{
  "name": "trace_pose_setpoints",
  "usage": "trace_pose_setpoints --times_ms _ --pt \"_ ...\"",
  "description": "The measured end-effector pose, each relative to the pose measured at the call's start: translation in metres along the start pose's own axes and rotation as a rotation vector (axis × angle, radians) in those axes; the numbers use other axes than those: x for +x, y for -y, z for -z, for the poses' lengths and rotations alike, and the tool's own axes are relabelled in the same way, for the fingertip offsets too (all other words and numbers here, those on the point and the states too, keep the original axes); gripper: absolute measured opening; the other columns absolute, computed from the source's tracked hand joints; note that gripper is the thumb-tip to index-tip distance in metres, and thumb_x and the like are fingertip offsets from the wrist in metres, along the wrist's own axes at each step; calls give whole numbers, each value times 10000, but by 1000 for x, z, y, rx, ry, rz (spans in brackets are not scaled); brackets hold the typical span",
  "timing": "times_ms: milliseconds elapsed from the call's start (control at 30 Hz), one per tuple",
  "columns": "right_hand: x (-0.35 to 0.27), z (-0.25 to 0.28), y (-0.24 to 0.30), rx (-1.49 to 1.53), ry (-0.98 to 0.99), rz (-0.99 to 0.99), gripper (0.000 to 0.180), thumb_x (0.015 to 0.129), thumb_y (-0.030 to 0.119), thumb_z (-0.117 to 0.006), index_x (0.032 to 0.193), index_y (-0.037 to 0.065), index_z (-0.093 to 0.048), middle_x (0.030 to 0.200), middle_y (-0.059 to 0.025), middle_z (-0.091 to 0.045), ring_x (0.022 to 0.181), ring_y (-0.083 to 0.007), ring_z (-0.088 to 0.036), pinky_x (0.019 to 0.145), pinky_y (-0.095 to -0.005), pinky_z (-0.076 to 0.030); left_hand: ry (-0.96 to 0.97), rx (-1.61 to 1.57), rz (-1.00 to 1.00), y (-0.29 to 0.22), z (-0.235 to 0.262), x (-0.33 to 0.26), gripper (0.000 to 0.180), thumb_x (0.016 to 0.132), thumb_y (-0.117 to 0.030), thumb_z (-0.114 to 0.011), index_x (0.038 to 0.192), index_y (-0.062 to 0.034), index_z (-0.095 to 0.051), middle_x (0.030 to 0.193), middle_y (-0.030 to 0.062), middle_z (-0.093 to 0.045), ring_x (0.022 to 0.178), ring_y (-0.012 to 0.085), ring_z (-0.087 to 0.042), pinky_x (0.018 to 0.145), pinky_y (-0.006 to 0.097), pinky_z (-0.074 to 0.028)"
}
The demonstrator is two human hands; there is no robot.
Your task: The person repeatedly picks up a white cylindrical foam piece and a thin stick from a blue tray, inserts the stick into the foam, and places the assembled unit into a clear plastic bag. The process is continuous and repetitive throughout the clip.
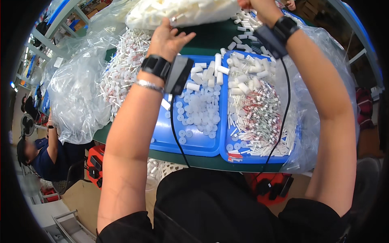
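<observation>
The white bag (186,13) runs left-to-right toward the far edge of the tabletop (204,40). The left hand (165,40), fingers spread, is at its near side; the right hand (259,7), grip unclear, at its right end.

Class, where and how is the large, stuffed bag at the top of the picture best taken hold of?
Probably near both ends, from the near side and scooping underneath: the bag stretches left to right, and its visible bulging, rounded body shows no handle.
</observation>
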State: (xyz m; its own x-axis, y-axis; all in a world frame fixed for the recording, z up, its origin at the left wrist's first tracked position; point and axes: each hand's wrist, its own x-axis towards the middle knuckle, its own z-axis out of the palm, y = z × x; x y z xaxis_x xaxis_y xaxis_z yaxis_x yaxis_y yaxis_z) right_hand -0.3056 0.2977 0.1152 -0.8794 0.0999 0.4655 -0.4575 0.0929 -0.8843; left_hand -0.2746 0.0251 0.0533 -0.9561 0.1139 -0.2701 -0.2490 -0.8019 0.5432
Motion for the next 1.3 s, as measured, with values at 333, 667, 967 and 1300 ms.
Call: trace_pose_setpoints --times_ms 333,667,967,1300 --pt "-45 135 42 403 -168 -12 112 1020 155 -570 1046 47 -581 796 -60 -652 645 -86 -633 587 -216 -540 415 -187 210 35 -39 -49 406 1063 -264 -494 1384 -45 -376 1614 220 -171 1517 345 -149 1197 637 -207" --pt "-190 119 30 336 -328 -577 359 1068 179 -459 1214 -148 -475 1170 -242 -638 1121 -313 -652 1033 -375 -526 286 48 305 99 -5 -109 489 1067 -324 -485 1396 9 -342 1451 278 -300 1415 444 -311 1159 660 -320" --pt "-179 55 -43 -1417 576 -179 404 1016 279 -475 1255 -6 -633 1180 -269 -655 1222 -396 -587 1042 -431 -456 389 -1 420 100 -12 -26 495 1079 -317 -455 1418 16 -315 1532 186 -279 1456 357 -293 1154 635 -319" --pt "-190 36 -62 -1264 652 -223 679 964 622 -461 1467 168 -505 1363 -202 -603 1245 -386 -583 1080 -448 -431 281 211 306 70 -13 -50 248 1077 -286 -471 1169 -64 -532 1293 105 -517 1355 302 -455 1141 604 -324"
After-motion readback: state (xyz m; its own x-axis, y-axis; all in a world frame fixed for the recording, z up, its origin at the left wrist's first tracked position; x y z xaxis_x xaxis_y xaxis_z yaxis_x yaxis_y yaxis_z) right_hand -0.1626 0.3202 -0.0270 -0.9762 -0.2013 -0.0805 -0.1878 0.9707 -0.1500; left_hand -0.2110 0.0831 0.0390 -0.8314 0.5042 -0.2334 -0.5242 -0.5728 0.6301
